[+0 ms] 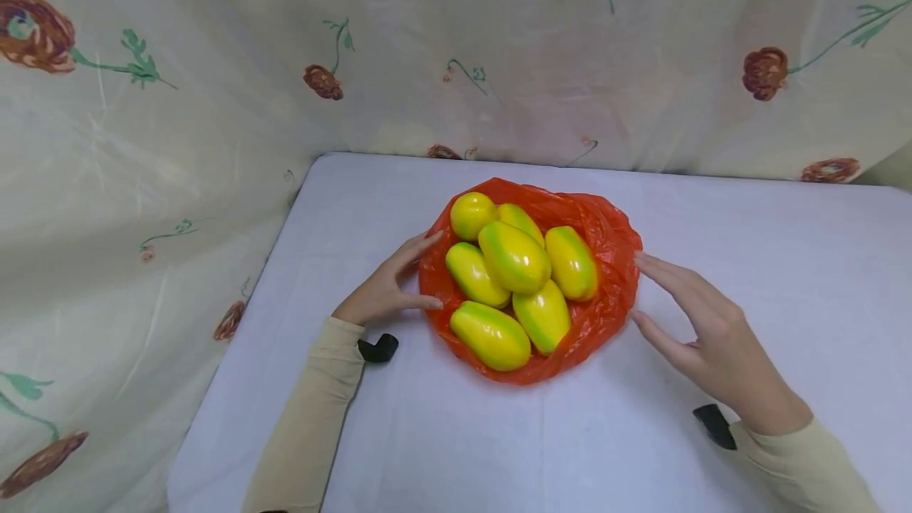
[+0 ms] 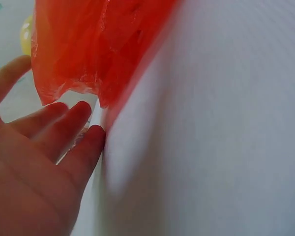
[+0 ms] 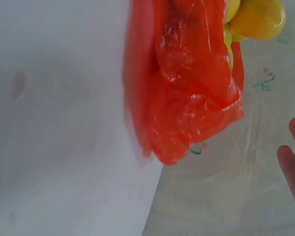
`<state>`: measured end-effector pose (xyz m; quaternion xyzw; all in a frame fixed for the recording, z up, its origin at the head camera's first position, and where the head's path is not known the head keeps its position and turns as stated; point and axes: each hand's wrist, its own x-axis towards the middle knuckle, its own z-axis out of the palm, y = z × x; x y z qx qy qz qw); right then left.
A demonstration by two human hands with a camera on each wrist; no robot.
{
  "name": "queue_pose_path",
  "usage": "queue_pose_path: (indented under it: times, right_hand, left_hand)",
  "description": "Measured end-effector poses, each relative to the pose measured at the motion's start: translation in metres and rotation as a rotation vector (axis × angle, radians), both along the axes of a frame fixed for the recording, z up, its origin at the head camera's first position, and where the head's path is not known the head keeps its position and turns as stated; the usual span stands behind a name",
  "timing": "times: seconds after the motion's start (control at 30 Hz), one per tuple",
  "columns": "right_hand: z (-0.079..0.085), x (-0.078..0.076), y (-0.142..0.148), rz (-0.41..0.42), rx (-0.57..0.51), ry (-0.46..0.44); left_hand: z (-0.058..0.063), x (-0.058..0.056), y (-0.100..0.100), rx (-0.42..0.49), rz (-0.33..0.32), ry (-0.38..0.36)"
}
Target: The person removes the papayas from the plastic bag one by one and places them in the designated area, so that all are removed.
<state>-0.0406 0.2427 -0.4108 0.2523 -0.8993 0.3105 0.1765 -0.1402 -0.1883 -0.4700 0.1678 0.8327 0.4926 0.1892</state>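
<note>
Several glossy yellow-green mangoes (image 1: pixel 514 257) lie heaped in a red plastic bag (image 1: pixel 614 237), its rim spread wide around them. At the bag's left side is my left hand (image 1: pixel 388 285), thumb and fingers spread; in the left wrist view its fingertips (image 2: pixel 97 132) are close to the bag's edge (image 2: pixel 88 54), and whether they touch it I cannot tell. My right hand (image 1: pixel 720 343) is at the right side, thumb apart from straight fingers. In the right wrist view, two of its fingers (image 3: pixel 294 169) stand off from the bag (image 3: pixel 191 103). Neither hand holds anything.
A white-covered table (image 1: pixel 456 450) bears the bag. Behind it and at the left hangs a pale curtain (image 1: pixel 427 38) with brown flowers and green stems. Black straps (image 1: pixel 715 426) show at both wrists, by the beige sleeves (image 1: pixel 306 418).
</note>
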Motion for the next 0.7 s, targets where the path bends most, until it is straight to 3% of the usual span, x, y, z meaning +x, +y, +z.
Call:
queue_pose_path:
  times: [0.1,0.43,0.7]
  right_hand:
    - [-0.001,-0.004,-0.007,0.033,-0.023,0.017]
    - [0.006,-0.018,-0.03,0.131,-0.014,-0.046]
    - [0.012,-0.037,-0.047,0.177,-0.013,-0.147]
  left_hand:
    - [-0.001,-0.001,0.0,-0.024,-0.021,-0.013]
    - [-0.002,-0.003,0.001,-0.03,-0.013,-0.019]
    - [-0.004,-0.001,0.002,-0.036,0.003,-0.049]
